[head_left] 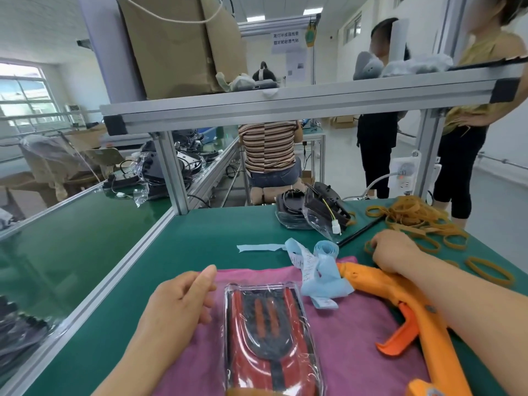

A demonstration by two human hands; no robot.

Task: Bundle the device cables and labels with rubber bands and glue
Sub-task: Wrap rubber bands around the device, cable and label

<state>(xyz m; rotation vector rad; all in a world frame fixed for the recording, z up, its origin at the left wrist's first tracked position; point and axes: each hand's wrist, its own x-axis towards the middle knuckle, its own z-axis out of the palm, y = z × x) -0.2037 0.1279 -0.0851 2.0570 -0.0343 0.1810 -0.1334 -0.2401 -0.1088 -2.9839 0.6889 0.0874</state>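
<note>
Wrapped device [268,332]: lower end cut off by bottom edge. Orange glue gun [428,332]: butt likewise cut. Right-hand grip [395,251]: fingertips hidden under knuckles; hold on rubber bands [414,215] undeterminable.

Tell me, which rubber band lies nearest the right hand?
The lone rubber band at the fingertips of the right hand; the pile and other loose bands lie farther right.
</note>
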